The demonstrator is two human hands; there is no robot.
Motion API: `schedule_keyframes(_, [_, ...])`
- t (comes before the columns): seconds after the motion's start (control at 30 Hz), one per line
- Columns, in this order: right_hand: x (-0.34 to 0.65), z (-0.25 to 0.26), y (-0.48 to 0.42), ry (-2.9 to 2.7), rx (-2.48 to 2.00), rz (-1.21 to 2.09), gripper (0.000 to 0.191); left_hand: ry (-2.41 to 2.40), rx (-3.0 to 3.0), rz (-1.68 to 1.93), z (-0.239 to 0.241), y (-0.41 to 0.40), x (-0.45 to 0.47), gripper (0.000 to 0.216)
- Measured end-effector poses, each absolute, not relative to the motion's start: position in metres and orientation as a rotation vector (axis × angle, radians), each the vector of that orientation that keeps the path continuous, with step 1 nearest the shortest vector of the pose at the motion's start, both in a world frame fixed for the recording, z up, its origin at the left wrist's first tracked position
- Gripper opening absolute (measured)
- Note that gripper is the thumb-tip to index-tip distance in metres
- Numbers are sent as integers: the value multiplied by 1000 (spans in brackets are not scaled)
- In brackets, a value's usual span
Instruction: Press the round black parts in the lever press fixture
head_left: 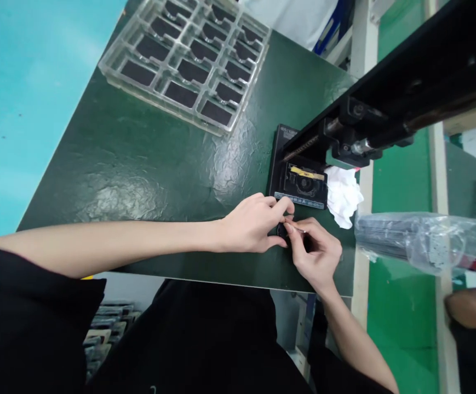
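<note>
In the head view, my left hand (252, 224) rests low over the dark green tabletop, thumb and fingers closed around a small black part (281, 230). Most of that part is hidden by the fingers, so its kind cannot be made out. My right hand (317, 251) meets it from the right and pinches a thin, shiny, metal-looking tool (301, 230), whose tip points toward the black part. Just beyond both hands stands a black press fixture (276, 164) with a dark block (305, 186) in it and a yellow strip (307, 173) across the block.
A clear plastic tray (167, 106) with dark rectangles in its compartments lies at the far left. Crumpled white paper (344, 194) sits beside the fixture. Its black arm (385, 93) overhangs the right side. A plastic-wrapped stack (402, 238) and another person's arm (474, 306) are farther right.
</note>
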State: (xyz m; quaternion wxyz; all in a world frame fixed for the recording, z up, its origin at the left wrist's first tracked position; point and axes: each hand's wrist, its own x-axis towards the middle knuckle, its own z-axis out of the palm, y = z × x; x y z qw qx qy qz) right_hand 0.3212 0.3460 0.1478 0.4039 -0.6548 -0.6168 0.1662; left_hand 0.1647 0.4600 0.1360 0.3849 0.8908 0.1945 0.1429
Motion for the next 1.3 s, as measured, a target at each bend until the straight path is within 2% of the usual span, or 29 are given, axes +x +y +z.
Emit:
schedule_keyframes(0.13, [318, 148, 347, -1600, -1646, 367, 14, 514, 2248, 399, 133, 458, 165, 63])
schedule_keyframes(0.27, [318, 146, 347, -1625, -1644, 341, 19, 508, 2237, 411, 133, 458, 166, 59])
schedule_keyframes(0.43, [321, 144, 347, -1473, -1626, 436, 13, 519, 2230, 387, 136, 458, 166, 58])
schedule_keyframes(0.6, [328, 151, 346, -1214, -1557, 240, 25, 513, 2231, 420, 135, 459, 167, 63])
schedule_keyframes(0.7, [332, 166, 345, -1182, -1575, 275, 18, 499, 2178, 439, 133, 461, 166, 66])
schedule_keyframes(0.8, [335, 181, 344, -1189, -1577, 292, 41, 459, 2124, 433, 134, 462, 165, 64])
schedule_keyframes(0.83, [336, 184, 343, -1207, -1584, 305, 42, 444, 2133, 436, 135, 462, 164, 62])
schedule_keyframes(0.93, [338, 184, 344, -1254, -1656, 417, 20, 429, 2216, 454, 139, 460, 161, 59])
schedule_keyframes(1.13, [335, 168, 347, -1143, -1667, 616, 28, 512, 2233, 463, 137, 458, 160, 64])
schedule_keyframes(1.3, [326, 153, 347, -1060, -1638, 505, 31, 523, 2202, 475, 132, 459, 161, 60])
